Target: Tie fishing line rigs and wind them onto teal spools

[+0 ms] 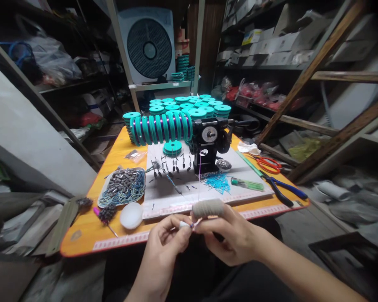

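My left hand (168, 241) pinches a small pale piece (185, 225) near the table's front edge. Right beside it, my right hand (228, 235) has its thumb and fingers closed on a thin line at that piece; a grey wrapped covering (208, 208) is on a finger. A thin pink line (199, 172) runs from my hands up to the black winding machine (209, 142). Teal spools (160, 128) sit in a row on the machine's shaft. Blue thin pieces (219, 182) lie on the white board (189, 197).
A tray (101, 197) of metal and blue parts and a white round cup (131, 215) stand left. Red scissors (269, 164), pliers (282, 188) and a green tube (247, 184) lie right. Stacked teal spools (198, 112) and a fan (149, 50) are behind.
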{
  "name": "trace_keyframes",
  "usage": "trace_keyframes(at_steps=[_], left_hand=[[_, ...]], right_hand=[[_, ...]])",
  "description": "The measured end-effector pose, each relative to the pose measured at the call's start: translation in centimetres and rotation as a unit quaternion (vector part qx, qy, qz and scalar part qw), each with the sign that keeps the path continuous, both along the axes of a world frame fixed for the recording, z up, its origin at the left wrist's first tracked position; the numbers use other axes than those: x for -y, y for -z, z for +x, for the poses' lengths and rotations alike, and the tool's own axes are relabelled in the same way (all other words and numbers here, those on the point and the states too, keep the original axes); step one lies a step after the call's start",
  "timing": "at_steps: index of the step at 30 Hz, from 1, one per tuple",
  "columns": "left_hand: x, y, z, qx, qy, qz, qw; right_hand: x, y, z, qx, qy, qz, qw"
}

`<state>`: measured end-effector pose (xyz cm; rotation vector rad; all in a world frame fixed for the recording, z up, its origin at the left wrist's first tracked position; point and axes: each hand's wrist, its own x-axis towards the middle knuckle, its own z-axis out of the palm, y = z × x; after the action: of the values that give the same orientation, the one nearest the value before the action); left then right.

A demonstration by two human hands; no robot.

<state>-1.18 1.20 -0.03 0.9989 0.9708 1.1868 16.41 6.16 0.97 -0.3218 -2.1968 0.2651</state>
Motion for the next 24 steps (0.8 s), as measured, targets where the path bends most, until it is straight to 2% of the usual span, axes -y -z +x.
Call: trace_keyframes(at_steps=[3, 6, 8, 10, 13, 16, 21, 24], left_hand=[[-0.2, 0.0, 0.4, 0.132, 0.029, -0.094, 0.986], [-0.3, -0.1, 0.5, 0.142, 0.037, -0.099, 0.984], [-0.3, -0.2, 0.5, 0.101, 0.030, -0.060, 0.993], [-0.3, -0.3, 0.4, 0.026, 0.014, 0.010, 1.000], [-0.3, -0.2, 0.1, -0.093, -0.018, 0.127, 0.987], [-0.3, 0.2, 0.0, -0.180, -0.059, 0.230, 0.955], [-0.2, 0.3, -0.1, -0.296, -0.107, 0.393, 0.864], [-0.2, 0.1, -0.1, -0.339, -0.132, 0.463, 0.809]], right_hand=[[-0.2, -0.1, 0.6, 0.036, -0.005, -0.024, 0.999], [-0.3, -0.4, 0.5, 0.031, -0.012, -0.104, 0.994], [-0.3, -0.4, 0.3, 0.014, -0.021, -0.139, 0.990], [-0.2, -0.4, 0.1, -0.009, -0.015, -0.150, 0.989], [0.2, -0.6, 0.1, -0.026, -0.006, -0.100, 0.995], [0.5, -1.0, 0.3, -0.020, -0.010, -0.078, 0.997], [0.4, -1.4, 0.1, -0.056, -0.018, -0.170, 0.984], [0.0, -1.4, -0.7, -0.097, 0.004, -0.213, 0.972]])
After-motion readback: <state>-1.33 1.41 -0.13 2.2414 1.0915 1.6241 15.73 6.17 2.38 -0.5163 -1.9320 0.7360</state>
